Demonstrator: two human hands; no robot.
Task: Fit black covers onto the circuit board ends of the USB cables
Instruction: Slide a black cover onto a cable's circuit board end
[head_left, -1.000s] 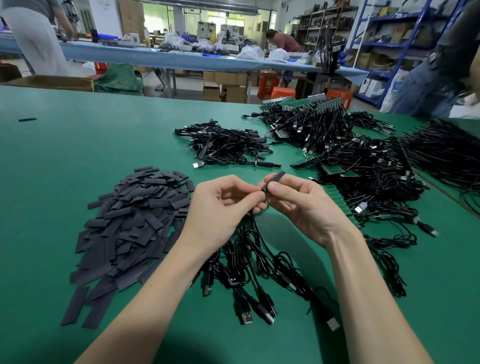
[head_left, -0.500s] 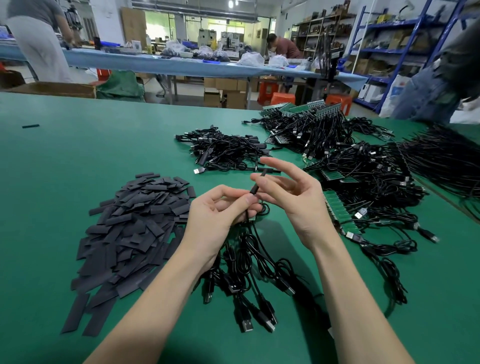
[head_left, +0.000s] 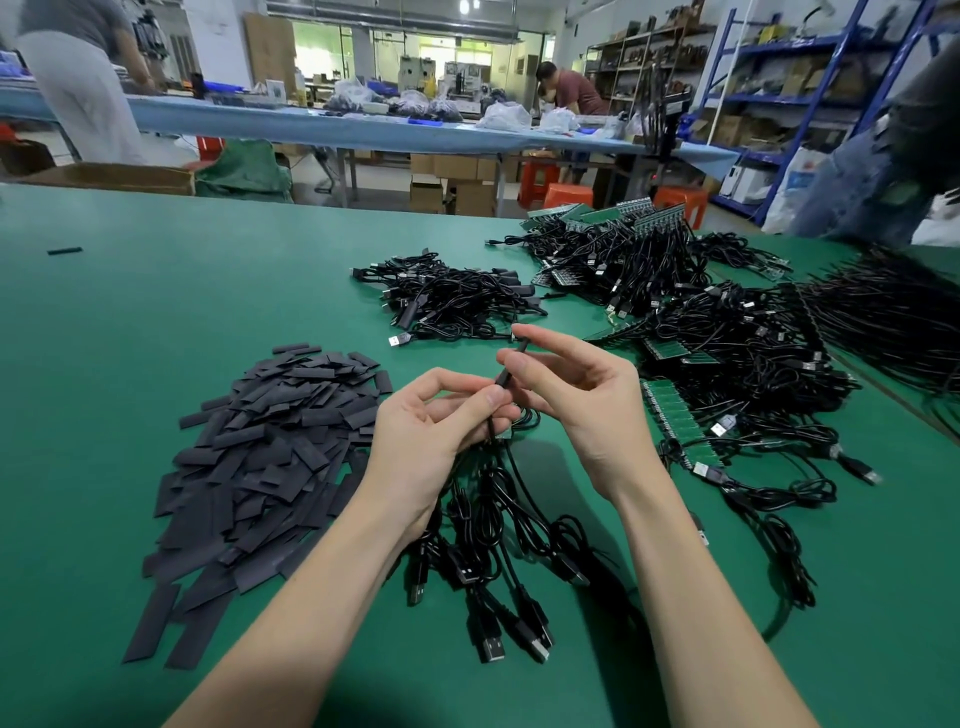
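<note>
Right hand (head_left: 576, 387) has turned the cover (head_left: 511, 364) edge-on above the pile (head_left: 270, 452), both hands pinching it; left hand (head_left: 441, 426) steadies, fitting nearly done.

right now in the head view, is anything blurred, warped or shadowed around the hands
Head view: wide-angle warp bends the table edge and tilts the shelves at right; the hands, left hand and right hand, and the cover between them look sharp; soft shadows fall under the forearms; a ceiling light glares at top; the far right edge is smeared.
</note>
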